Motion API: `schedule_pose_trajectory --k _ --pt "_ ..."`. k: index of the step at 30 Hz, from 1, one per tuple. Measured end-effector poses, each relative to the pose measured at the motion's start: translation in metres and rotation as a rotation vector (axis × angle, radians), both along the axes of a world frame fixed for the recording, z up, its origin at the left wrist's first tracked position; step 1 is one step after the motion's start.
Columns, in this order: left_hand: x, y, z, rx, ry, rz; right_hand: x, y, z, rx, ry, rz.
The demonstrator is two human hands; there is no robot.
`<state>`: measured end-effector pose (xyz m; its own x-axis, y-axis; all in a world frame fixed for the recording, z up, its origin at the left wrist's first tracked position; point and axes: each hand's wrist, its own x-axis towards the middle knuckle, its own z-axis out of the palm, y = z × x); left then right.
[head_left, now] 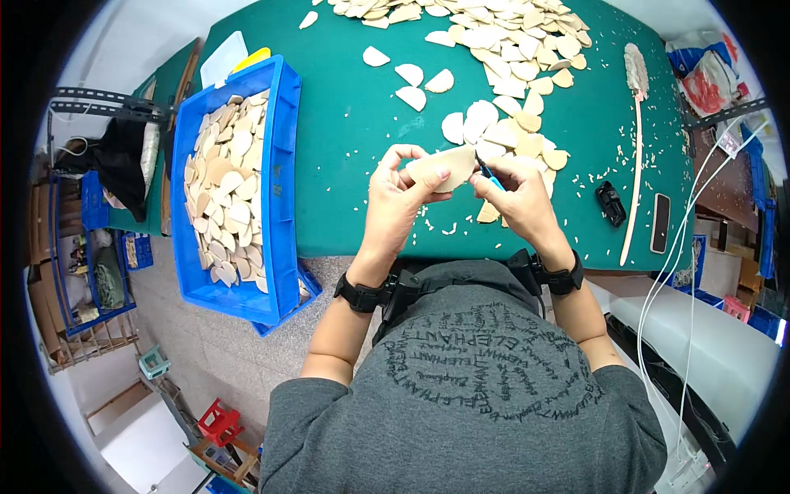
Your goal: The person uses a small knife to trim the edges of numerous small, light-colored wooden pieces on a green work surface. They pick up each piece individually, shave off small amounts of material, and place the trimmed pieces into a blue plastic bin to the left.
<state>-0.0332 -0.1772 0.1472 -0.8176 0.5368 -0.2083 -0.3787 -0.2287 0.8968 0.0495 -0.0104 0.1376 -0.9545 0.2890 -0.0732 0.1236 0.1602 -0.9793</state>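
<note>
Nearest the camera is the person's grey shirt (461,387), its back edge of sight giving way to two bare forearms with black bands (362,292) at the wrists. Above the near edge of the green table (346,148), the left hand (393,198) is closed in a pinch on a pale, flat piece (457,160), thumb on the upper face and fingers behind. The right hand (528,204) is curled round a small blue and black tool (493,176), whose dark end meets or nearly meets the piece's right end; exact contact is too small to tell. The step in hand looks like trimming that edge, which the pale scraps (448,230) strewn on the table would fit. The next move seems to call for a firm left pinch, a small turn of the piece to offer fresh edge, and fingertips kept clear of the tool. Just beyond the hands lie loose half-round pieces, leading up to a large heap (514,53) at the far side. To the left, a blue crate (284,165) holds many more; to the right lie a brush (637,74) and a phone (660,222).
</note>
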Motion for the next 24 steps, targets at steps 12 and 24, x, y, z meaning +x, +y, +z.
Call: schedule_pose_trajectory --k 12,24 --pt "-0.006 -0.031 -0.005 -0.071 0.115 -0.013 -0.004 -0.034 0.001 0.192 -0.056 -0.052" --pt "-0.009 -0.019 -0.009 -0.073 0.065 -0.062 0.001 -0.022 -0.010 0.071 -0.064 -0.100"
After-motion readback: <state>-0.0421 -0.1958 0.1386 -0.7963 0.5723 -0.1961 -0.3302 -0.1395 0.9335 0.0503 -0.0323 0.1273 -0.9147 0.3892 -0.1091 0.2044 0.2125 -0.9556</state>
